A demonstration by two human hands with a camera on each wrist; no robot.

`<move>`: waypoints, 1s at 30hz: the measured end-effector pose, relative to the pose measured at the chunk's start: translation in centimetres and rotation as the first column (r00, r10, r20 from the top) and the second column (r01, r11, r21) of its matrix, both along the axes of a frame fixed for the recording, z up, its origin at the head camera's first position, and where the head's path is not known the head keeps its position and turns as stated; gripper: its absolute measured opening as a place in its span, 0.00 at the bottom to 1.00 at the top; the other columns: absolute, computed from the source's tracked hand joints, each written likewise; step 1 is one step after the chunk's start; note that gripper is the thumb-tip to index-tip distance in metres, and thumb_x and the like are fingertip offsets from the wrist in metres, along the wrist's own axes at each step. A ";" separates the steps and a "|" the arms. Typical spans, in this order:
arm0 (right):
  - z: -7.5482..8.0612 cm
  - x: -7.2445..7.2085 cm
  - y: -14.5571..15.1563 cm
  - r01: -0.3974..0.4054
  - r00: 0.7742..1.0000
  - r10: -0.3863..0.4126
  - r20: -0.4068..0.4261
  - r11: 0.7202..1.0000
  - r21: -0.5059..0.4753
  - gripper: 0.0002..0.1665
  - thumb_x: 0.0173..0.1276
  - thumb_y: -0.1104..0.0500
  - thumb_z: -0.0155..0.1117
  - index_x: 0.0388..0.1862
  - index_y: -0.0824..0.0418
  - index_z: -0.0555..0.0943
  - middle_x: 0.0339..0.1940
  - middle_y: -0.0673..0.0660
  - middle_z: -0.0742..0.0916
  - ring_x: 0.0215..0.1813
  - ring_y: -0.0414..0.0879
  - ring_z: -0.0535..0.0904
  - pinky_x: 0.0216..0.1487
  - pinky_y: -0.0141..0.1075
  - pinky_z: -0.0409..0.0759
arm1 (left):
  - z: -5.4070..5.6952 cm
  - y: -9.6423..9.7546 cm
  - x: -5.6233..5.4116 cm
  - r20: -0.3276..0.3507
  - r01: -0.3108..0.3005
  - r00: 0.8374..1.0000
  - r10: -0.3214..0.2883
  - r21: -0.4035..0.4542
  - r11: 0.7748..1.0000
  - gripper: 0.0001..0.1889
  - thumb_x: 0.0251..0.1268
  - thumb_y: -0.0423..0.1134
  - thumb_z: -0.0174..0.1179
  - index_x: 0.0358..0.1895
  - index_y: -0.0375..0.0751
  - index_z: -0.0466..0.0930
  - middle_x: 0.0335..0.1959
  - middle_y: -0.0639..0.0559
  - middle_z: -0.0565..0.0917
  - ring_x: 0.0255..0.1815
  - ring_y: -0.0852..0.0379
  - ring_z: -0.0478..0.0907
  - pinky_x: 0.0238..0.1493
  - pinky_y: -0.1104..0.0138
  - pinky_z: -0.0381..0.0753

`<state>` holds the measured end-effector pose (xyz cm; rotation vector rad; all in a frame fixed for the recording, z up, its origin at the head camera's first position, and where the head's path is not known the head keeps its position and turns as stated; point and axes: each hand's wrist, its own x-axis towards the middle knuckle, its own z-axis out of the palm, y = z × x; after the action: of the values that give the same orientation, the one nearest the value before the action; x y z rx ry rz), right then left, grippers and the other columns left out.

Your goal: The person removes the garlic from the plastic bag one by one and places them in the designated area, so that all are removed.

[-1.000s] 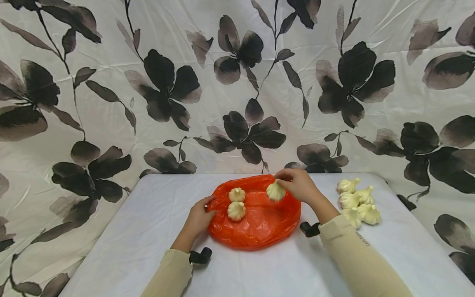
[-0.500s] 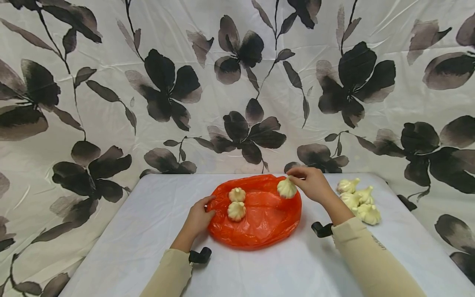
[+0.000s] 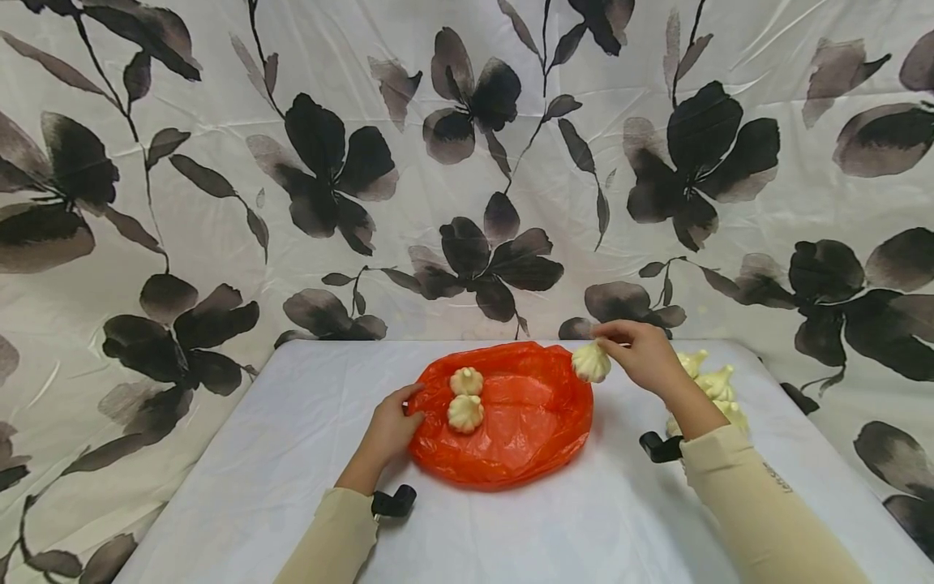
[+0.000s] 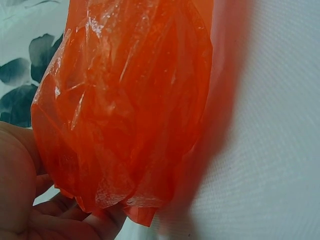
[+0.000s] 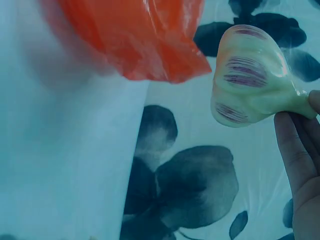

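My right hand [image 3: 642, 357] pinches a garlic bulb [image 3: 591, 362] by its stem, above the right rim of an orange-red plastic bag [image 3: 525, 438]. Purple streaks show on that bulb in the right wrist view, where the fingers [image 5: 295, 150] lie at the stem. The bag lies on the table with its mouth spread wide. Inside it, toward the left, sit two garlic bulbs [image 3: 465, 414], one behind the other. At the bag's left rim, my left hand [image 3: 388, 428] grips the plastic. The left wrist view shows its fingers [image 4: 70, 220] at the bag's crumpled edge.
Several more garlic bulbs [image 3: 717, 385] are grouped on the table's right side, partly hidden by the right forearm. A white cloth covers the table [image 3: 277, 454]. Behind it hangs a white curtain [image 3: 409, 203] with dark flowers.
My right hand has moved to the right with the garlic bulb, from over the bag's inside to its right rim. The left hand and the two bulbs in the bag have stayed put.
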<state>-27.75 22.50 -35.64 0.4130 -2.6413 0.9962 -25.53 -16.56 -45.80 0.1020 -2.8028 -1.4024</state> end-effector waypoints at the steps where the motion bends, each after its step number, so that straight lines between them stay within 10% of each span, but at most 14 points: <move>1: 0.1 0.0 0.2 0.006 1.000 -0.006 -0.003 1.000 0.005 0.13 0.69 0.56 0.62 0.50 0.58 0.84 0.48 0.60 0.88 0.51 0.57 0.84 0.47 0.50 0.84 | 0.0 0.0 0.0 -0.001 0.000 1.000 0.000 -0.001 1.000 0.27 0.65 0.33 0.56 0.69 0.47 0.69 0.54 0.44 0.78 0.43 0.52 0.76 0.42 0.65 0.85; 30: -0.4 -1.2 6.4 0.134 0.987 -0.139 0.086 0.989 0.068 0.16 0.71 0.57 0.58 0.52 0.65 0.82 0.49 0.67 0.85 0.52 0.61 0.80 0.52 0.54 0.78 | 0.0 0.4 0.1 0.020 -0.009 1.000 0.009 0.004 1.000 0.28 0.65 0.34 0.56 0.69 0.47 0.68 0.59 0.43 0.77 0.44 0.52 0.78 0.44 0.62 0.86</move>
<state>-28.90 28.87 -36.04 0.2011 -2.7445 0.9118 -25.42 -16.21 -45.77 0.1284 -2.8114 -1.4138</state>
